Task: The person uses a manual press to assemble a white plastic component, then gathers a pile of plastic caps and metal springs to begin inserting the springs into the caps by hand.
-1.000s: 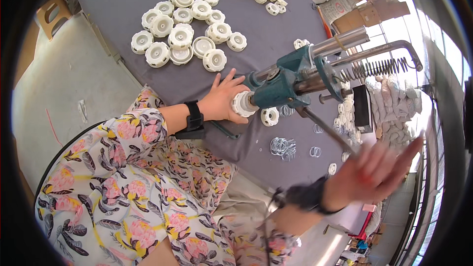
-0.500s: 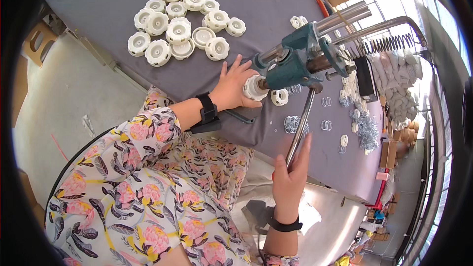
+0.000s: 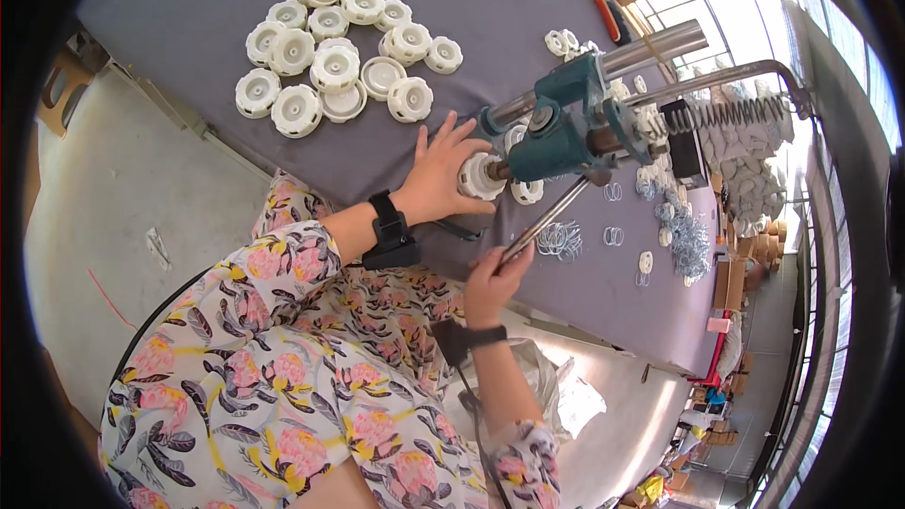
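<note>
White cap [image 3: 479, 176] sits under the ram of green press [image 3: 551, 146], near the tabletop's [image 3: 603, 306] near edge. Left hand [image 3: 443, 170] holds cap, thumb and fingers spread around it. Right hand [image 3: 494, 288] closed on end of metal lever [image 3: 549, 217], by near edge. Loose caps [image 3: 335, 68] grouped left of press; small coil springs [image 3: 560, 241] to its right; spring tangle [image 3: 691, 247] by tabletop's right edge.
</note>
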A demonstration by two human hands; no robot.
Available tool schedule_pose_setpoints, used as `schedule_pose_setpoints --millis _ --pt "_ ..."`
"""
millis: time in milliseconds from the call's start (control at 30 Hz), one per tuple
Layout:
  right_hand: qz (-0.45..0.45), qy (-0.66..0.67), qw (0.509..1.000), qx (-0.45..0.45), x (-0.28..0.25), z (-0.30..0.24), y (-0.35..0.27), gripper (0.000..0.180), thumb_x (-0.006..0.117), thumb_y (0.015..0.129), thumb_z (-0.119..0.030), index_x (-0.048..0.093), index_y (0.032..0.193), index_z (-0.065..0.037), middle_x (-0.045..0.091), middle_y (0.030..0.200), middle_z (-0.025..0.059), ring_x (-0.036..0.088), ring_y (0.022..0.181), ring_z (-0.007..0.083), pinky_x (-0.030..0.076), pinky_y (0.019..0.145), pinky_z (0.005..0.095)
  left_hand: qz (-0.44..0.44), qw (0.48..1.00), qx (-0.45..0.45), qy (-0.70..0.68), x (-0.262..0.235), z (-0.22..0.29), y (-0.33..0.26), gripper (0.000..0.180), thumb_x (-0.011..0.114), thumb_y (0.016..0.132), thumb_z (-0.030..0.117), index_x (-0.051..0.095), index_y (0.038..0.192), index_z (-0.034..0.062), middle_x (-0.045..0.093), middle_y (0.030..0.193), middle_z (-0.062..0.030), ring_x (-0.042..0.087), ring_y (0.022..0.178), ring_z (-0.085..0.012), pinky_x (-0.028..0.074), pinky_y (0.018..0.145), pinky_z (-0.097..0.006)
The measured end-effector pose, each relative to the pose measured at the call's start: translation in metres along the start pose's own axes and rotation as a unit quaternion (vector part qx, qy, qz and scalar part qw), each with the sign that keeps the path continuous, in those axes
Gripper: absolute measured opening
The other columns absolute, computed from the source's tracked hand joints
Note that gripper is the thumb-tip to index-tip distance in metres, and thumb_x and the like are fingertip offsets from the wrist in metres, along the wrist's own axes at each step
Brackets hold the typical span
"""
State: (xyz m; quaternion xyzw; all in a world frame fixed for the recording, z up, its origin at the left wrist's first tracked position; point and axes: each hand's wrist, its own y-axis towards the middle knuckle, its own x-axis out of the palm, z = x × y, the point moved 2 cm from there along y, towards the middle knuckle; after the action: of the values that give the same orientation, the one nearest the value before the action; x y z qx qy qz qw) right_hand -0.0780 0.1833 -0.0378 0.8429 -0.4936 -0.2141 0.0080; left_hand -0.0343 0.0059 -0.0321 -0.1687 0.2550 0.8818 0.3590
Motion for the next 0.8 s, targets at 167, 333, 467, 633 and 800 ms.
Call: schedule_pose_setpoints --millis 167,333,467,633,800 --pt "-0.018 0.003 1.000 -0.009 -0.007 -0.011 -0.005 0.050 0.044 0.088 -0.003 0.023 0.132 0.004 0.053 0.087 0.0092 0.053 0.063 0.0114 0.045 0.056 0.0232 -0.005 1.000 -0.001 -0.021 -0.003 -0.001 -0.005 0.073 0.079 0.057 0.043 0.049 0.118 0.0166 0.034 0.138 -0.0146 0.013 0.136 -0.0382 0.004 0.104 -0.062" --pt "0.063 -0.094 0.971 -0.211 -0.061 -0.088 -0.019 0.052 0.055 0.085 -0.019 0.035 0.129 0.000 0.045 0.122 0.0197 0.038 0.121 0.0310 0.026 0.104 0.0419 -0.008 1.000 0.009 -0.001 -0.007 -0.003 -0.008 0.073 0.079 0.057 0.043 0.049 0.117 0.0142 0.043 0.130 -0.0120 0.020 0.134 -0.0346 0.006 0.104 -0.061" --pt "-0.064 0.124 0.946 -0.294 -0.120 -0.180 0.051 0.040 0.038 0.095 -0.035 0.053 0.111 -0.002 0.057 0.097 0.0141 0.053 0.092 0.0249 0.040 0.088 0.0434 -0.001 1.000 0.021 -0.019 -0.013 0.009 0.002 0.071 0.080 0.057 0.039 0.049 0.114 0.0115 0.052 0.117 -0.0083 0.033 0.129 -0.0283 0.010 0.105 -0.058" --pt "0.059 0.243 0.946 -0.206 -0.065 -0.213 0.169 0.041 0.051 0.089 -0.019 0.037 0.123 -0.002 0.054 0.093 0.0104 0.051 0.076 0.0173 0.043 0.073 0.0284 0.113 0.988 0.040 0.100 -0.051 -0.004 0.018 0.068 0.078 0.061 0.031 0.046 0.116 0.0090 0.050 0.117 -0.0091 0.037 0.125 -0.0276 0.018 0.104 -0.050" --pt "0.003 0.244 0.962 -0.123 -0.035 -0.141 0.199 0.037 0.048 0.088 -0.011 0.042 0.123 -0.001 0.054 0.103 0.0099 0.054 0.084 0.0154 0.044 0.071 0.0280 0.045 0.940 0.034 0.336 -0.095 -0.017 0.006 0.075 0.074 0.064 0.031 0.041 0.130 0.0177 0.031 0.139 -0.0128 0.024 0.132 -0.0340 0.016 0.106 -0.052"
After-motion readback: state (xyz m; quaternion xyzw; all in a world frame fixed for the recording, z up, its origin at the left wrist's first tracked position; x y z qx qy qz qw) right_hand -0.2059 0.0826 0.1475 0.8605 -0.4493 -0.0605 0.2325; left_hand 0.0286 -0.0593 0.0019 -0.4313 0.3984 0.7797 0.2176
